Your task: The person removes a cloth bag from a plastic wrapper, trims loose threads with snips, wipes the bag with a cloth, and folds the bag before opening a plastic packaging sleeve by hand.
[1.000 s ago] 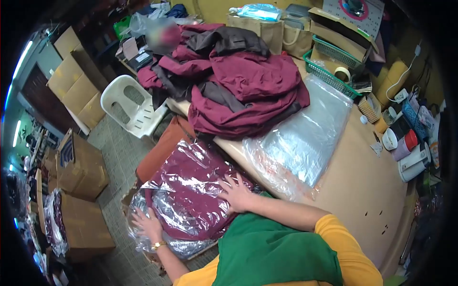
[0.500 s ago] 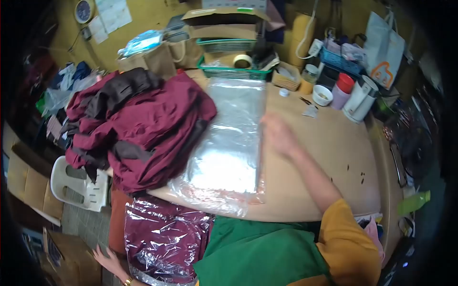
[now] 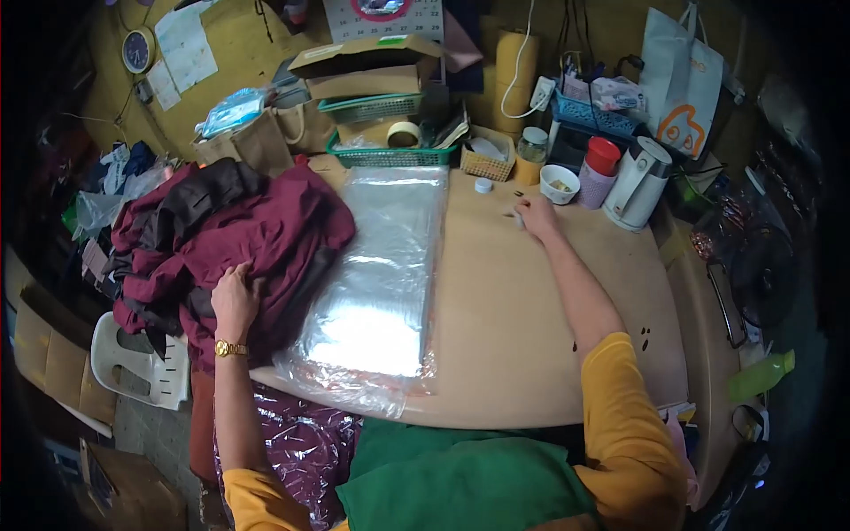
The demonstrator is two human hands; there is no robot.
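My left hand rests on a heap of maroon and dark grey garments at the left of the table, its fingers curled into the cloth. At the right, my right hand is closed over a small pale packet, mostly hidden by the fingers. A small dark tool lies just beyond those fingers, beside a white bowl. Between my arms lies a stack of clear plastic bags. A bagged maroon garment lies below the table's front edge, beside the green cloth on my lap.
Along the back stand a green basket, a cardboard box, a wicker basket, a jar, a red-lidded lilac container and a white kettle. A white plastic stool stands at left.
My left hand has come up from beside the bagged garment onto the garment heap. My right hand has moved from the plastic bags to the small packet near the bowl. The view has shifted.
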